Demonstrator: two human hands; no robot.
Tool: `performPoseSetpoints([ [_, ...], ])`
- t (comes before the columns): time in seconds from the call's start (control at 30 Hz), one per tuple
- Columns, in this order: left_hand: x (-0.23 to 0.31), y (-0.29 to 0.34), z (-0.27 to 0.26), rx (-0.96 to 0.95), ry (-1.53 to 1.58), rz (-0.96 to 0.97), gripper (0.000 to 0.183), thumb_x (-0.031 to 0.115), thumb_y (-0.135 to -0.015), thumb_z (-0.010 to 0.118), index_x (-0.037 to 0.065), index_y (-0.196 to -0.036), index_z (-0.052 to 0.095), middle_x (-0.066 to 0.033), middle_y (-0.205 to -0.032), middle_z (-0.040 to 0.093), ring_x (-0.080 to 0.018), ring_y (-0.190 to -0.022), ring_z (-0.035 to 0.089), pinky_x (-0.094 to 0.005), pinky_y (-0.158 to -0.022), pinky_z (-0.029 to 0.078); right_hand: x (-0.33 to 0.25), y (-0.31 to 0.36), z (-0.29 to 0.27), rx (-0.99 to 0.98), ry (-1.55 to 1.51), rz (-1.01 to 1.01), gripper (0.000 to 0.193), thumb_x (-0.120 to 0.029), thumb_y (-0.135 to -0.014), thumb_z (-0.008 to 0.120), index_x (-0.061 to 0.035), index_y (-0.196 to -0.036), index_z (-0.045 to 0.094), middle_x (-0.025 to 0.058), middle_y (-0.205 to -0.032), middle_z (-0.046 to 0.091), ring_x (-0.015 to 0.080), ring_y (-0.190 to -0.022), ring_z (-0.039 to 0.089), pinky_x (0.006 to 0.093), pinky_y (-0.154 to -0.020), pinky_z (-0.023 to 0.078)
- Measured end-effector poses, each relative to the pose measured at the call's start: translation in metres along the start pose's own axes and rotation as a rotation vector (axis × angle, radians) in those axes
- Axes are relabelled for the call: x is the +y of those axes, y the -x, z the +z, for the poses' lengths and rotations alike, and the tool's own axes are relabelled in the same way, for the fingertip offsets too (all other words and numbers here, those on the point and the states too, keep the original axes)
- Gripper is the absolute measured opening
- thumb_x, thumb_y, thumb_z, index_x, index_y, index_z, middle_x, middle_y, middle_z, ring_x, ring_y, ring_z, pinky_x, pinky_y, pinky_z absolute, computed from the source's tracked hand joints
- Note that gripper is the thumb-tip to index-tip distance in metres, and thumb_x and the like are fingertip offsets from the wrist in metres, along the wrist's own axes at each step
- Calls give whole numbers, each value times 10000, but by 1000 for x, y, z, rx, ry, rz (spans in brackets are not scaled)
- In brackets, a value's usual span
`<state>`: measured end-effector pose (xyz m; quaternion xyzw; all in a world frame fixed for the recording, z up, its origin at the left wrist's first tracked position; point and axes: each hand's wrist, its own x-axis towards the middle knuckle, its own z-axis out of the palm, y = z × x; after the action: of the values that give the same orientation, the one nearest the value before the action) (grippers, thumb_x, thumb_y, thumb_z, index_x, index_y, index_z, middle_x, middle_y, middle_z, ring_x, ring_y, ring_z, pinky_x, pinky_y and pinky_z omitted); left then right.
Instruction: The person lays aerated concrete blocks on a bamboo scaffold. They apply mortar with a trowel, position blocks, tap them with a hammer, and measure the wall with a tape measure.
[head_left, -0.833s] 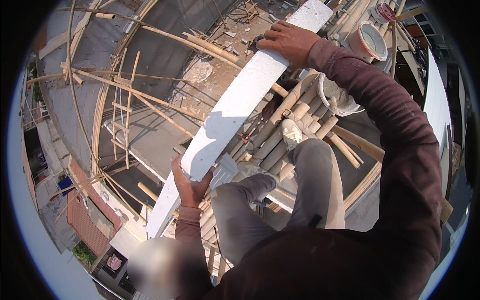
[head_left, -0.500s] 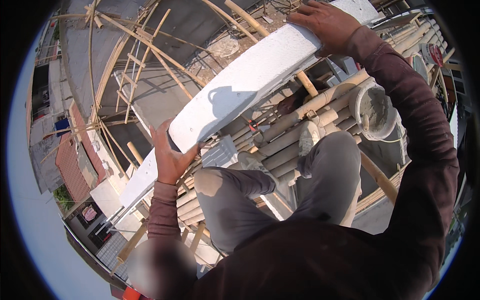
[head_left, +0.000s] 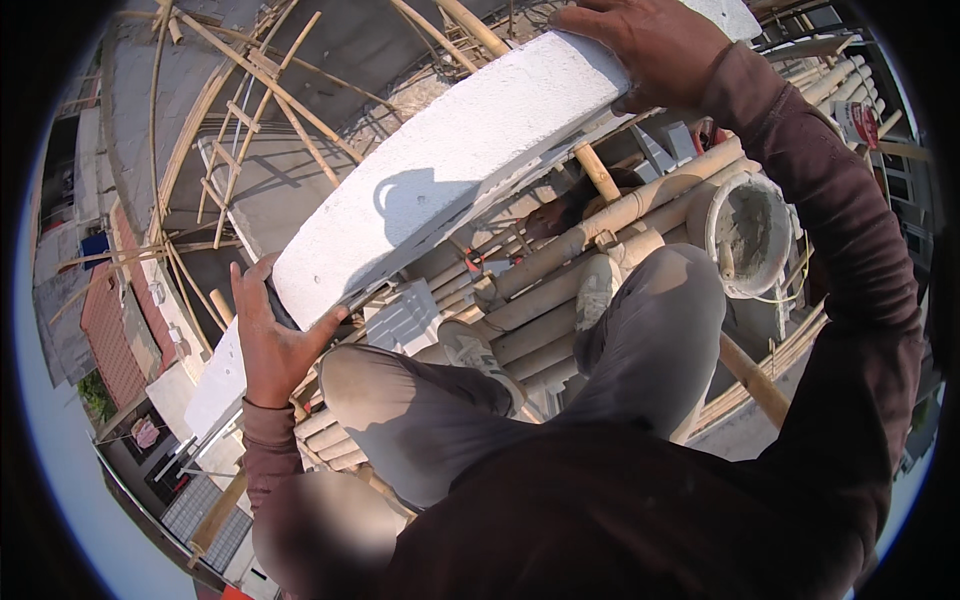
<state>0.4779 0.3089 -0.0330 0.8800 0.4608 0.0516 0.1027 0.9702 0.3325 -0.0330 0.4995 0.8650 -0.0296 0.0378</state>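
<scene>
A long white moulding with a rough, pitted face (head_left: pixel 450 160) stretches diagonally from the upper right to the left, in front of my knees. Around its left end, my left hand (head_left: pixel 268 345) is closed, thumb on the near side and fingers on the far side. Another white length (head_left: pixel 218 380) continues below that hand; whether the two touch is hidden. Toward the upper right, my right hand (head_left: pixel 665 50) grips the moulding over its top edge. A shadow falls across the white face. Under the moulding lies a light grey ridged block (head_left: pixel 405 320).
My feet rest on bamboo poles (head_left: pixel 545 325) lashed as a platform. To the right stands a bucket (head_left: pixel 712 225) with grey mortar inside. A small red-and-black object (head_left: pixel 473 262) lies among the poles. Bamboo scaffolding (head_left: pixel 290 100) rises at the far left, beyond a drop.
The moulding and both hands have shifted slightly left in the picture, the left hand most. The view has also shifted. Both hands keep their hold.
</scene>
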Motion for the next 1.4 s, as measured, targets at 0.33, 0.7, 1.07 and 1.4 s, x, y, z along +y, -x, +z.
performPoseSetpoints([
  [0.33,-19,5,0,-30,-54,-69,956,452,-648,948,-7,-1365,512,-211,-1349,579,-478,-1390,436,-542,-1196,313,-20,7,-9,28,-64,32,781,-303,-667,883,-120,-1363,579,151,-1158,650,342,-1148,619,458,-1010,491],
  [0.7,-3,0,1,-23,43,-91,1010,514,-727,877,-25,-1476,467,-240,-1466,529,-447,-1437,411,-540,-1211,285,-12,13,-2,76,-51,48,652,-156,-585,918,-59,-1170,646,191,-1102,684,372,-1110,654,449,-973,521],
  [1.07,-21,4,-9,-38,-6,-63,1005,488,-655,914,31,-1464,533,-198,-1437,577,-389,-1399,482,-496,-1194,336,38,30,29,119,-46,-120,1157,-444,-558,958,-125,-1522,402,174,-1480,515,394,-1330,539,492,-1152,450],
  [1.4,-24,9,-20,-27,85,-19,878,329,-634,931,17,-1365,559,-171,-1295,643,-351,-1225,614,-562,-1236,273,28,23,26,256,142,-165,846,-484,-760,817,-125,-1459,505,163,-1388,592,364,-1228,607,459,-1018,534],
])
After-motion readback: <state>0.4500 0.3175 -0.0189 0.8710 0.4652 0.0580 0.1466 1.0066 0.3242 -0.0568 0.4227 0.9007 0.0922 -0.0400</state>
